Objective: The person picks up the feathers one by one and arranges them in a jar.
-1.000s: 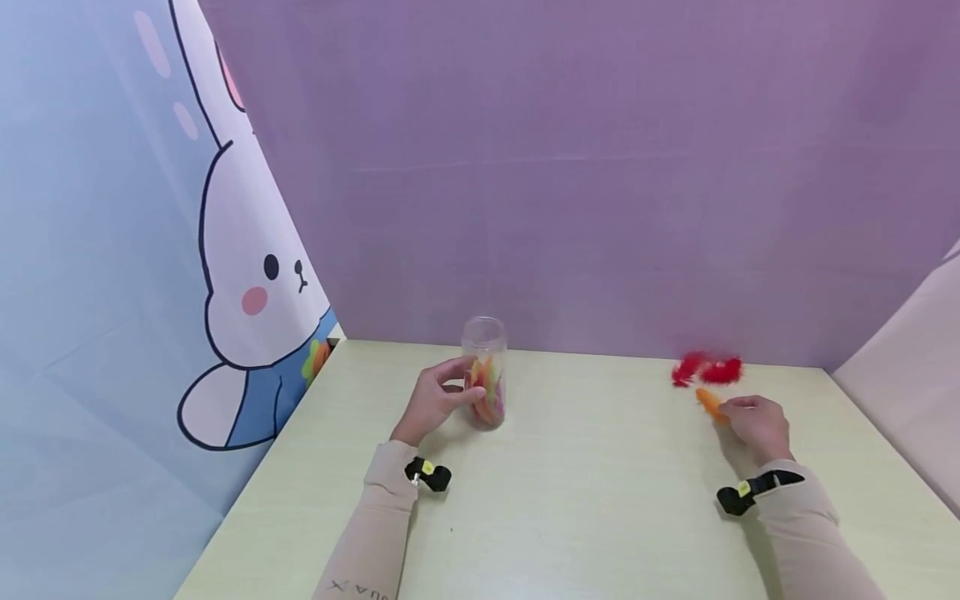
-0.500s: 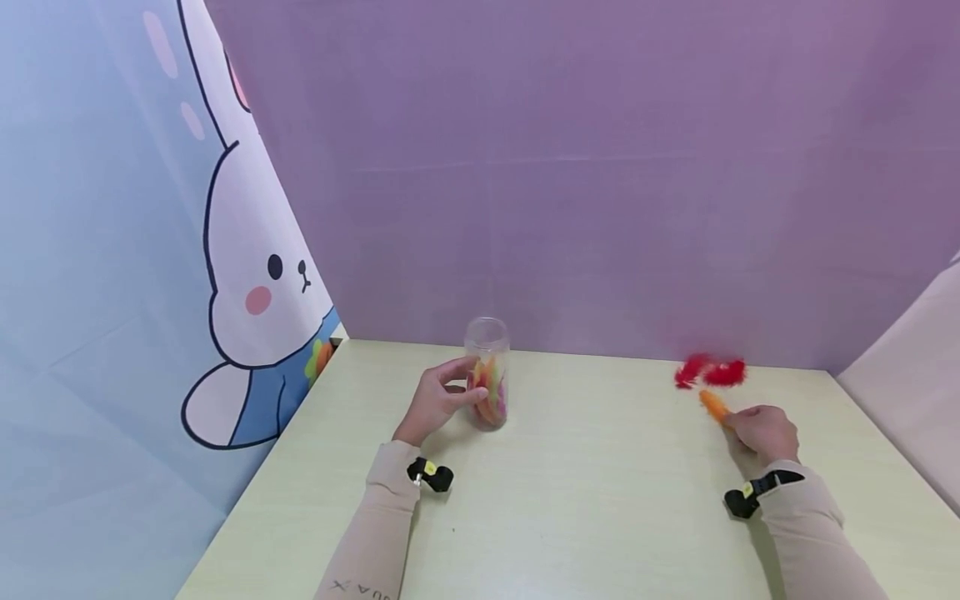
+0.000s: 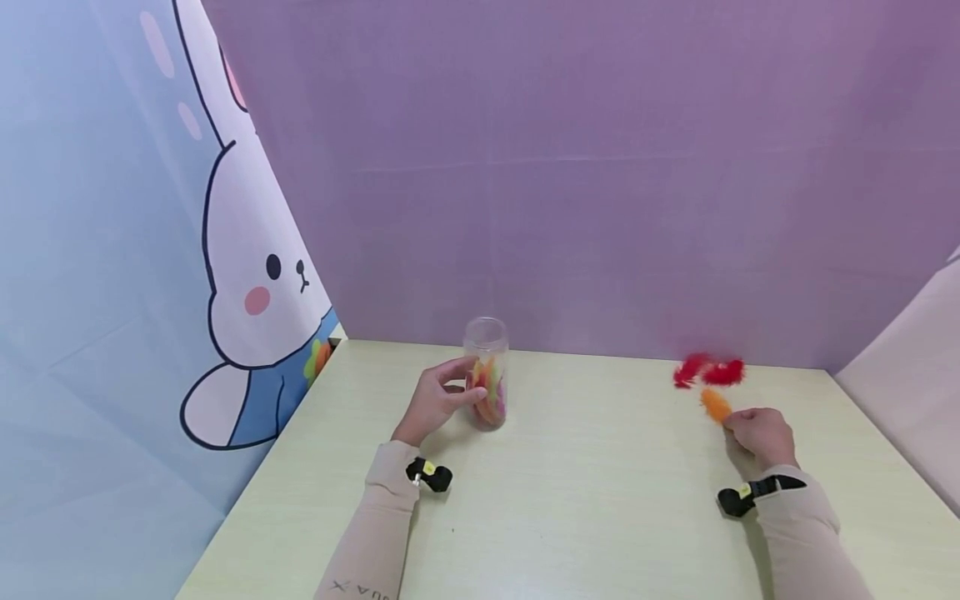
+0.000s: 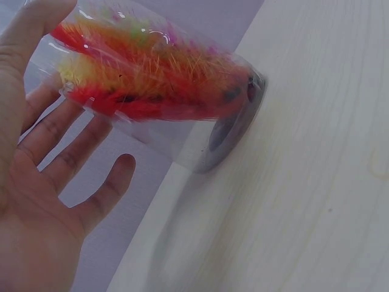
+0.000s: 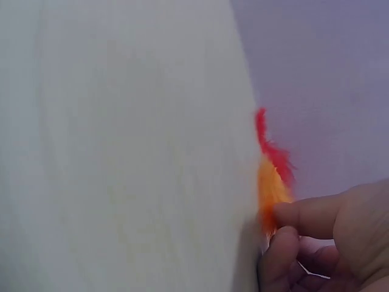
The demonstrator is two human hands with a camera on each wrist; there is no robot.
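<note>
A clear jar (image 3: 487,335) stands upright on the table with several colourful feathers (image 4: 158,76) inside, red, orange, yellow, green and pink. My left hand (image 3: 435,402) holds the jar from its left side, thumb on one side and fingers on the other; some fingers spread away from the wall in the left wrist view. Over on the right, my right hand (image 3: 763,435) pinches an orange feather (image 3: 716,406) by one end between thumb and finger. Just beyond its tip lie red feathers (image 3: 723,372) on the table, partly behind the orange one in the right wrist view.
The pale wooden table (image 3: 585,483) ends at a purple cloth backdrop (image 3: 600,208) just behind the jar and red feathers. A blue curtain (image 3: 90,333) with a cartoon rabbit hangs on the left, and a pale cloth (image 3: 915,367) on the right.
My right hand has drawn the orange feather slightly back toward me and turned it so its broad side shows more. The left hand and jar stay in place.
</note>
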